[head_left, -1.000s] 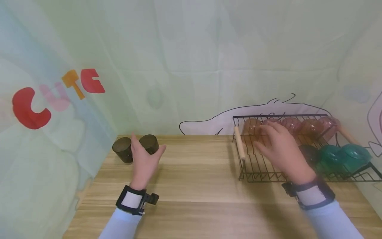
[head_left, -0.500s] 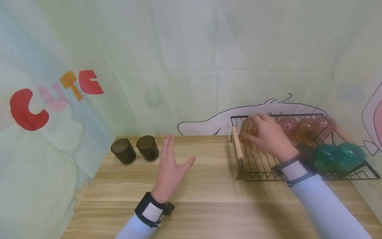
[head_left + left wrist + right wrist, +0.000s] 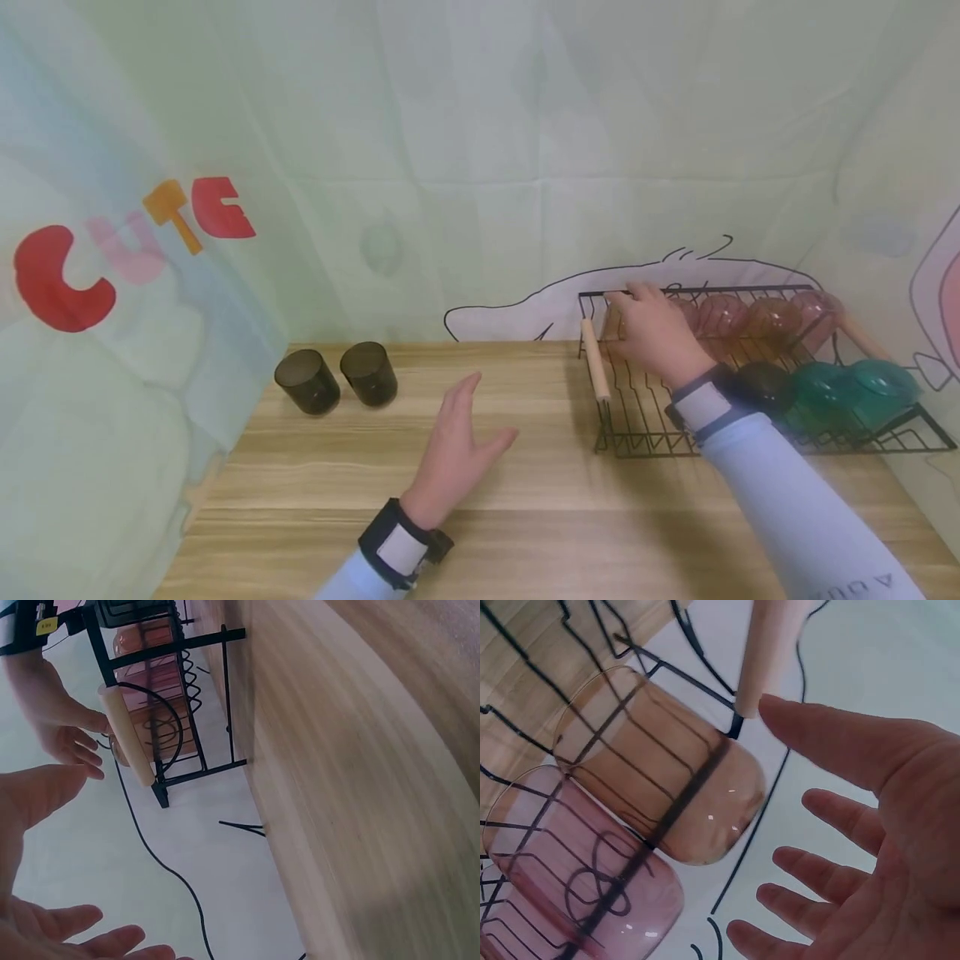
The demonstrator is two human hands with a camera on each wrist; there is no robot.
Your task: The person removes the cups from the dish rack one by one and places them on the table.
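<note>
Over the left end of a black wire rack [image 3: 660,444], my right hand [image 3: 660,337] is spread above an amber cup [image 3: 612,321]. In the right wrist view the thumb and fingers of the hand [image 3: 855,847] stand apart beside the upside-down amber cup [image 3: 682,765], with a visible gap; a pink cup [image 3: 592,877] lies alongside. My left hand [image 3: 453,454] hovers over the wooden table, thumb spread, holding nothing; the left wrist view also shows this hand [image 3: 37,855] empty. Two dark cups [image 3: 307,383] [image 3: 369,375] stand upright at the table's back left.
Pink and amber cups [image 3: 723,317] fill the rack's back row. Its front row holds a dark cup [image 3: 763,385] and teal cups [image 3: 881,392]. Wooden handles [image 3: 596,360] flank the rack. A printed cloth [image 3: 480,167] hangs behind the table [image 3: 510,542].
My left hand has moved right, away from the dark cups, which remain standing. My right hand has shifted left over the rack to the amber cup at its end.
</note>
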